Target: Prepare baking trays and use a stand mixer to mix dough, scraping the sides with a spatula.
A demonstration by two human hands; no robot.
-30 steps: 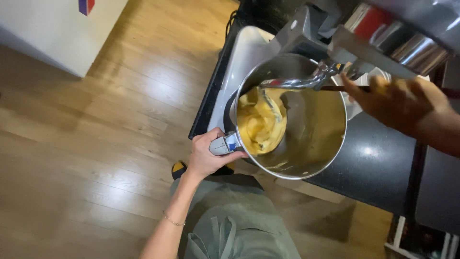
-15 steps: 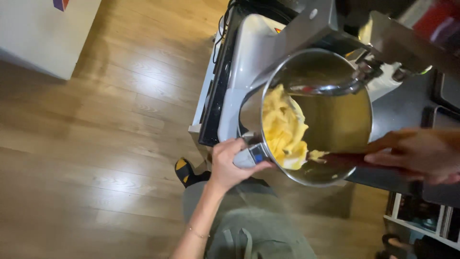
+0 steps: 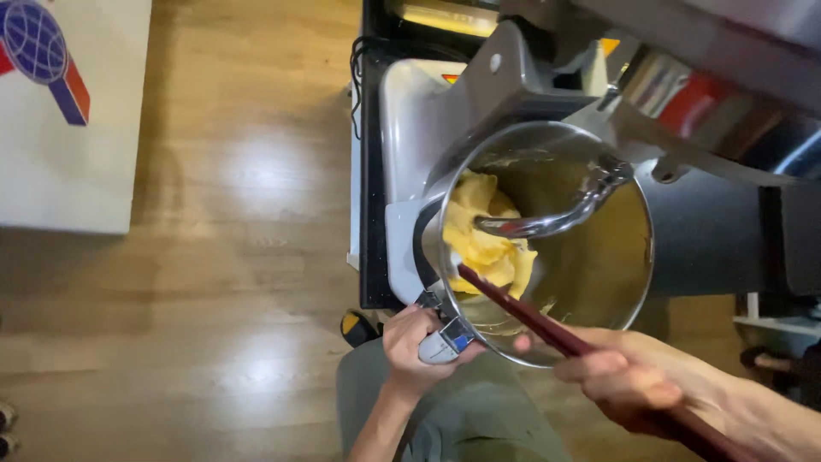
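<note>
A steel mixing bowl [image 3: 599,257] sits in a white stand mixer [image 3: 410,128], with yellow dough [image 3: 483,235] clinging to its left wall and a metal dough hook [image 3: 556,214] above it. My left hand [image 3: 415,342] grips the bowl's handle [image 3: 445,340] at the near rim. My right hand [image 3: 633,376] holds a long dark red utensil [image 3: 522,312] whose tip reaches into the bowl and touches the dough.
The mixer stands on a black counter [image 3: 370,214] whose edge runs along a wooden floor [image 3: 214,257]. A white box [image 3: 68,120] lies on the floor at upper left. My grey trousers [image 3: 479,419] and a shoe [image 3: 355,327] show below the bowl.
The camera has shifted, so the bowl sits more central. My right hand moved from the bowl's right side to below it, and the red utensil's tip now reaches the dough.
</note>
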